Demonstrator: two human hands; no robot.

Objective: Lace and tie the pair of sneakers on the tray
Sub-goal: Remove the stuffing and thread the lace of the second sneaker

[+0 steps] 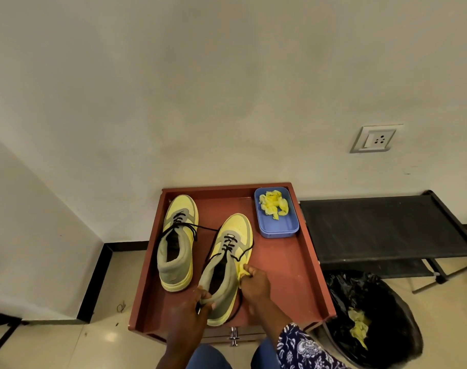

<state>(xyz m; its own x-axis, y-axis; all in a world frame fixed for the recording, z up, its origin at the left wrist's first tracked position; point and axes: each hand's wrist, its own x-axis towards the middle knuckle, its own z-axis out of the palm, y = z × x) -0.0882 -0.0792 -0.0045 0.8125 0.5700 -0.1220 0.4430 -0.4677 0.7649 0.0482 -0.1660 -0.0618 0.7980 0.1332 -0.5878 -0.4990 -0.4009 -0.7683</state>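
Two yellow and grey sneakers with loose black laces stand on a red-brown tray (293, 275). The left sneaker (178, 243) stands alone at the tray's back left, its lace ends trailing sideways. My left hand (197, 307) grips the heel collar of the right sneaker (227, 265). My right hand (255, 282) pinches a yellow cloth (242, 271) against that sneaker's right side. A black lace (237, 307) hangs down by the heel.
A blue container (276, 227) with crumpled yellow material sits at the tray's back right corner. A black rack (381, 225) stands to the right, with a black bin bag (373, 315) in front of it. The wall is close behind the tray.
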